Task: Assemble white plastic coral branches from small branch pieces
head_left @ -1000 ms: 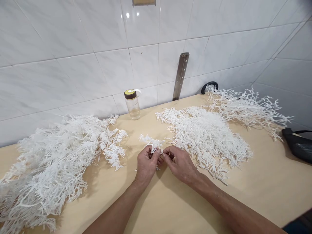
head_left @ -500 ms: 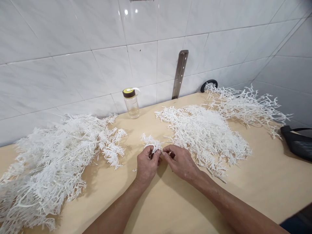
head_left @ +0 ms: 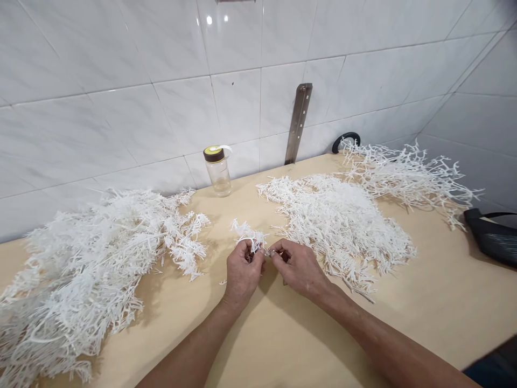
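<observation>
My left hand [head_left: 245, 268] is closed on a white plastic branch [head_left: 247, 233] whose feathery sprigs stick out above the fingers. Close beside it, my right hand [head_left: 297, 265] pinches at the branch's near end, where a small white bit shows between the fingertips. What lies inside the two pinches is mostly hidden. To the right of my hands spreads a flat heap of small white sprigs [head_left: 339, 221]. A larger, bushy pile of white branches [head_left: 100, 258] covers the table's left side.
Bare, forked white stems [head_left: 412, 175] lie at the back right, by a black ring-shaped object [head_left: 346, 141]. A clear bottle [head_left: 220, 175] with a dark and yellow-green lid stands near the tiled wall. A metal strip [head_left: 299, 124] leans there. A black sandal-like object [head_left: 493, 234] lies far right.
The white branch in my left hand has shifted slightly to the left. My fingertips have drawn a little apart, and a small white bit now shows between them.
</observation>
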{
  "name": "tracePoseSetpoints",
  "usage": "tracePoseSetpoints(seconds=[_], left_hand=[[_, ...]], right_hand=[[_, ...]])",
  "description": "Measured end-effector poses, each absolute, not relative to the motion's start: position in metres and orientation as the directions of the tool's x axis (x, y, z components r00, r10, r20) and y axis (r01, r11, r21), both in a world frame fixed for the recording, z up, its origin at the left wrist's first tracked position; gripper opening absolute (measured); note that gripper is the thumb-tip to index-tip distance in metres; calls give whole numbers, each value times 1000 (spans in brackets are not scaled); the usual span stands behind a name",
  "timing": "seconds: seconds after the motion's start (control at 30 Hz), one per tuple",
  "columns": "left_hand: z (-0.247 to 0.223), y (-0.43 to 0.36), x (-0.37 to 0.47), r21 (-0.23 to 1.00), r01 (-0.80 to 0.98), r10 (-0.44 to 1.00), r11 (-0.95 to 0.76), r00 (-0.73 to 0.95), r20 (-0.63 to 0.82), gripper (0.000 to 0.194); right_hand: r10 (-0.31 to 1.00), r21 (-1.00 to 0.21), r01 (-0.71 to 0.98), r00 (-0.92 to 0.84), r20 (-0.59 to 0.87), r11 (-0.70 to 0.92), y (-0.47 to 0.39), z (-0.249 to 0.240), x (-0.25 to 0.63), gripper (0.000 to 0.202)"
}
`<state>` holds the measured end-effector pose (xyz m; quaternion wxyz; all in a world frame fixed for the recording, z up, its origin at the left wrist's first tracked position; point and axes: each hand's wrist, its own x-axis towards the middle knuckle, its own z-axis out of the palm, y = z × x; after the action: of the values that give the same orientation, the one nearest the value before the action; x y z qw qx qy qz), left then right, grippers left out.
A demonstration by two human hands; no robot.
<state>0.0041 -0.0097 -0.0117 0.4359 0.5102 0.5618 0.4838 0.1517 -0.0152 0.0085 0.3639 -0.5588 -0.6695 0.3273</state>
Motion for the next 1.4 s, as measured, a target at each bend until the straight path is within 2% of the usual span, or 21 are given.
tracePoseSetpoints(seconds=[0.13, 0.33, 0.5, 0.77, 1.13, 1.4], left_hand=[[-8, -10, 5, 989, 145, 994, 17, -113, 0, 20], [-8, -9, 4, 991, 130, 992, -10, -125, 27, 22], [-8, -10, 4, 995, 101, 996, 27, -83, -19, 20], [-10, -10, 4, 994, 112, 995, 0, -101, 11, 19], [-15, -9, 3, 994, 106, 997, 2, -81, 7, 22], [-15, -9, 4, 998, 59, 997, -4, -76, 9, 20]], right_hand=[[991, -867, 483, -113, 74, 120, -16, 8, 151, 14], [983, -890, 430, -164, 85, 149, -16, 11, 151, 18], [988, -909, 406, -152, 38, 97, -15, 8, 153, 25], [985, -939, 341, -173, -18, 43, -14, 6, 152, 25], [988, -917, 399, -144, -57, 6, -12, 3, 154, 23], [968, -936, 345, -202, -150, -73, -8, -1, 156, 23]])
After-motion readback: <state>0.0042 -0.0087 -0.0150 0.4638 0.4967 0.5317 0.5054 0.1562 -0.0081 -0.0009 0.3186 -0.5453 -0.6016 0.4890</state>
